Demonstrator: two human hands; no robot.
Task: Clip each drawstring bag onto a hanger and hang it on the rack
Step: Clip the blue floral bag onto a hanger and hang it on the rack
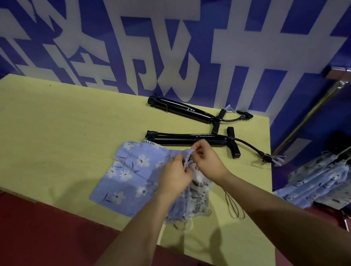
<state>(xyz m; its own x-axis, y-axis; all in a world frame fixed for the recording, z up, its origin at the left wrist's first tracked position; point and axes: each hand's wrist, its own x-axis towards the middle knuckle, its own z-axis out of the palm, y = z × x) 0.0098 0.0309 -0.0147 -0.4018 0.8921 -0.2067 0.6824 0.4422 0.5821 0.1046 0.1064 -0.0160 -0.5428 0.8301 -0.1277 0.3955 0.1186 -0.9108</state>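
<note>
Head view: my left hand (175,174) and right hand (207,162) both pinch the gathered mouth of a limp blue floral cloth drawstring bag (129,179) on the yellow table (42,132). Light, floppy; probably best clipped at that bunched hem.

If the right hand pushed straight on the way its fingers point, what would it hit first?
The right hand pinches the bag's gathered edge, fingers pointing up-left. Past that fabric, the nearer black pump lies first in line, probably its barrel; depth is hard to judge.
</note>
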